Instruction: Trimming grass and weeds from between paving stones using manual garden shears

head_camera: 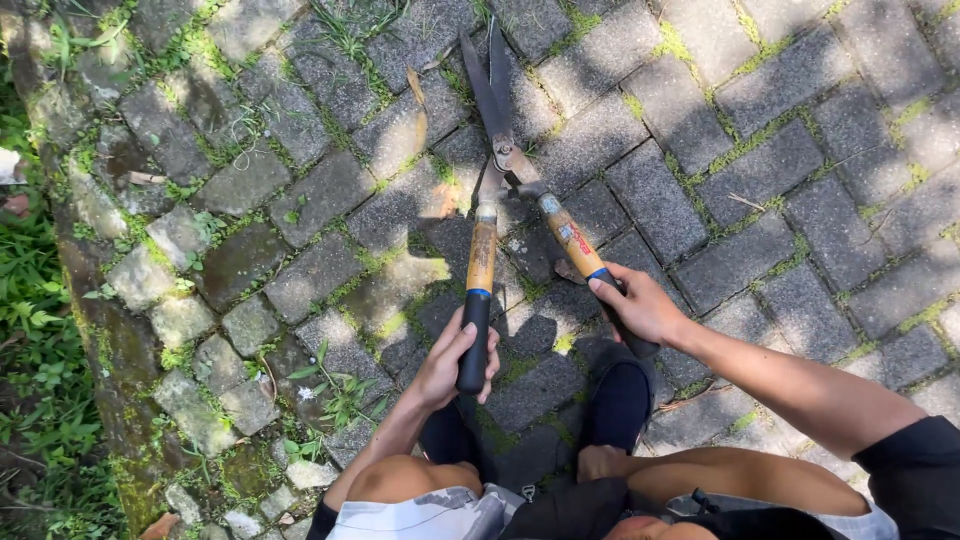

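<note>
Shears (500, 150) held over paving (760, 170), frame centre.
Left hand (455, 360) and right hand (640, 305) each grip a handle, blades nearly shut, pointing away.

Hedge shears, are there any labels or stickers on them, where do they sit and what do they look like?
One label: a small sticker on the wooden handle held by the right hand, near the blades; pale with red and dark markings, wrapped round the shaft.
The handle above the left hand shows no label.
No packages, signs or screens.
</note>
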